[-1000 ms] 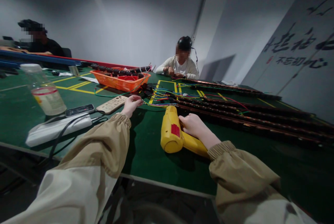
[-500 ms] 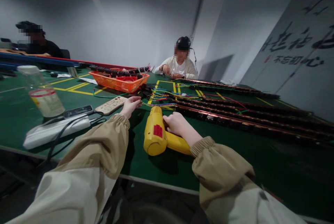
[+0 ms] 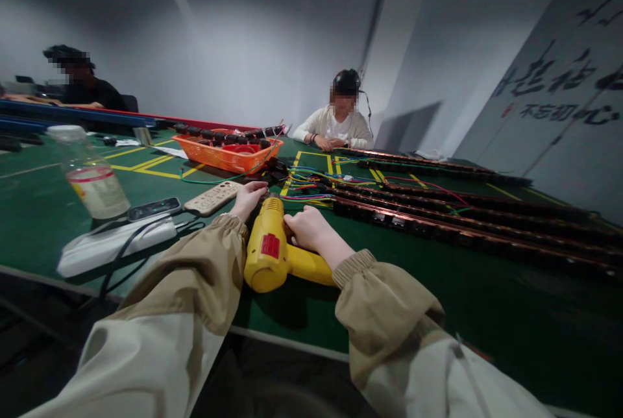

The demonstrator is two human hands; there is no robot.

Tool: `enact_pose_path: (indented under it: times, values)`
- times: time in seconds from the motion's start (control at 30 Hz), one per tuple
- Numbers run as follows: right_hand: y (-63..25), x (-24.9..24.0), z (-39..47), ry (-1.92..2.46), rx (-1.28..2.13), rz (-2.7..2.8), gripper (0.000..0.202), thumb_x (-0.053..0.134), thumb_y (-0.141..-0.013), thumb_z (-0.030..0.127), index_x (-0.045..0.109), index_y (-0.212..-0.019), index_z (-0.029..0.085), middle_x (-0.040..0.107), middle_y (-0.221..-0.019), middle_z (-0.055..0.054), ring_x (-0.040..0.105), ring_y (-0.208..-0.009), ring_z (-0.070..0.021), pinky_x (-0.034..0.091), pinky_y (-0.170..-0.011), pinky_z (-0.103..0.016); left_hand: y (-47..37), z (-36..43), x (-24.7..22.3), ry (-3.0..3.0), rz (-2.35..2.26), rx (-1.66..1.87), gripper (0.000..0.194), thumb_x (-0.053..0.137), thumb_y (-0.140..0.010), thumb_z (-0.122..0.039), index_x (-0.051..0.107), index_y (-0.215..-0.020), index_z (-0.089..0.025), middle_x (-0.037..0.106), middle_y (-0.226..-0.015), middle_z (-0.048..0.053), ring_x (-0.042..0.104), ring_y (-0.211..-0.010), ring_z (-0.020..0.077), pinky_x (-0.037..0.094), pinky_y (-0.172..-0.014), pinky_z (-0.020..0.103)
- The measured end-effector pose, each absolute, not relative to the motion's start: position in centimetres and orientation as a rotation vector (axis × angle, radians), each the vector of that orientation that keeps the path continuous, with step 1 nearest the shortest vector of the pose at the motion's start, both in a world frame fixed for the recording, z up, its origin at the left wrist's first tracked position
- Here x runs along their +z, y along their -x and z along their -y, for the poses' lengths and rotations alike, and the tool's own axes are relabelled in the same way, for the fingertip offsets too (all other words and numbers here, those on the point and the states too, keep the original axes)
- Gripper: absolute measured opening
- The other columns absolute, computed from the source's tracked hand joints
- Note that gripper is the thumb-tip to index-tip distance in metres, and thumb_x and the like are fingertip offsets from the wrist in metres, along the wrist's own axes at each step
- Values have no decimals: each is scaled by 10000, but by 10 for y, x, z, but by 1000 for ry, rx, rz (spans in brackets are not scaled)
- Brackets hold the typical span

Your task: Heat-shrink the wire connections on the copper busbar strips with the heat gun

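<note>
My right hand [image 3: 309, 230] is closed round the handle of a yellow heat gun [image 3: 267, 259], whose nozzle points away from me toward my left fingertips. A red label shows on its body. My left hand [image 3: 250, 198] is closed in a pinch at the end of the thin coloured wires [image 3: 306, 197], just beyond the nozzle; how many it holds is too small to tell. From there the wires run right to long dark strips with copper edges [image 3: 389, 210] lying on the green table. Beside my left wrist lies a beige power strip [image 3: 213, 198].
An orange basket [image 3: 219, 157] holds dark rolls. At left stand a clear bottle [image 3: 97, 191], a black device [image 3: 154, 208] and a white power strip [image 3: 117, 246] with black cables. A person [image 3: 335, 122] sits across the table, another person [image 3: 92, 90] at far left.
The heat gun and my right hand have moved left, bringing the nozzle close to my left fingertips. The view has shifted slightly. The person opposite has lowered a raised hand.
</note>
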State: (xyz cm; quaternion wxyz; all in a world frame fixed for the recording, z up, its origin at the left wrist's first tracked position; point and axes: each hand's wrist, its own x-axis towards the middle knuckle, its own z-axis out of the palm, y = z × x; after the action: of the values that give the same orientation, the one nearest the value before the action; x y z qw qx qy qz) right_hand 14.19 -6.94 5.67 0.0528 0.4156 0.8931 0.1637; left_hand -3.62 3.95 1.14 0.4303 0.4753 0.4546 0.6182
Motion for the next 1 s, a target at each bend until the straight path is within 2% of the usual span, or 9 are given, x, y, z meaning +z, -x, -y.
enact_pose_path:
  times: [0.13,0.3,0.47,0.57,0.8,1.0]
  values:
    - [-145,55,68,-1263,489,-2714,332,529,-888,393,554,-1102,141,594,-1059,-61,583,-945,-170,474,-858,-400,35,-39,10,-1178,-1125,1538,83,625,-731,-99,651,-796,-143,650,-694,22,591,-665,124,497,-738,296]
    - [-148,54,67,-1269,483,-2705,333,527,-889,393,552,-1105,142,593,-1059,-60,585,-940,-168,478,-851,-397,35,-38,9,-1189,-1121,1514,92,628,-797,-164,616,-877,-121,627,-752,12,589,-686,114,517,-709,302]
    - [-150,53,68,-1267,473,-2698,332,529,-888,392,551,-1107,143,593,-1055,-59,586,-931,-165,483,-841,-392,34,-37,10,-1157,-1095,1539,138,648,-707,-71,631,-831,-130,633,-711,19,576,-638,100,496,-774,309]
    - [-159,55,71,-1281,465,-2683,332,530,-888,392,551,-1106,142,594,-1051,-58,587,-928,-165,483,-841,-392,33,-36,10,-1137,-1073,1552,148,646,-687,-71,626,-823,-125,630,-705,19,578,-629,99,493,-775,311]
    - [-189,57,78,-1352,453,-2631,326,528,-890,386,550,-1105,142,593,-1046,-58,587,-919,-162,489,-829,-383,32,-35,12,-1145,-1064,1552,171,649,-672,-76,609,-831,-125,634,-677,22,588,-633,115,501,-729,308]
    - [-207,55,78,-1438,447,-2572,315,525,-892,382,554,-1096,143,594,-1040,-56,588,-911,-158,492,-822,-376,33,-34,11,-1215,-1140,1548,163,617,-663,-69,628,-813,-131,606,-664,17,564,-636,114,468,-605,245]
